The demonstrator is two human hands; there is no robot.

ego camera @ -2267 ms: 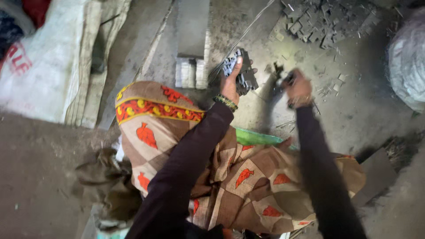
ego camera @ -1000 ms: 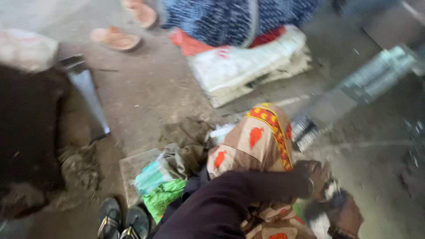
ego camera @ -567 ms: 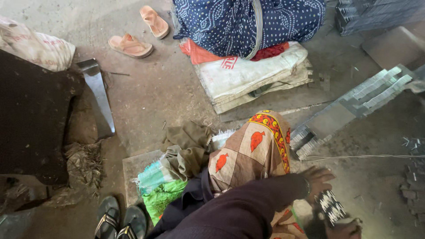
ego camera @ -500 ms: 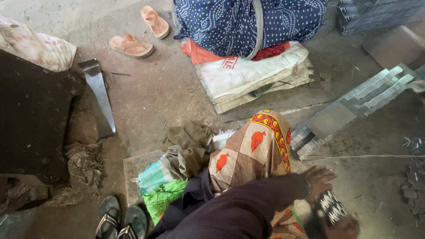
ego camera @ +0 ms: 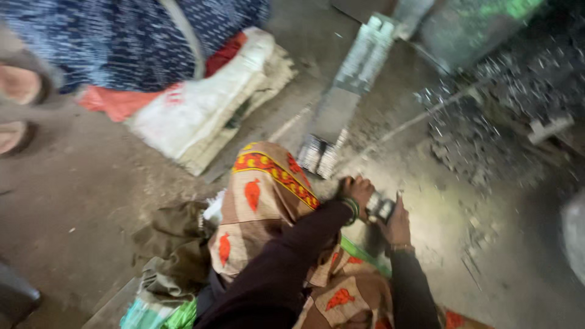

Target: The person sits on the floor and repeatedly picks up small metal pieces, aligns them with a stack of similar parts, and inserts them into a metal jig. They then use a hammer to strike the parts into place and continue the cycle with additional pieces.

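Both hands have risen from the frame's bottom edge toward its middle, meeting over the floor.

Fingers of the left hand [ego camera: 358,194] and right hand [ego camera: 397,222] are clamped on a small stack of thin metal pieces [ego camera: 380,207] held between them, just above the patterned knee [ego camera: 268,189]. Blur hides the exact grip; sharp edges could nick the fingers, or pieces might slip onto the gritty floor [ego camera: 481,244] among the metal scraps [ego camera: 487,122].
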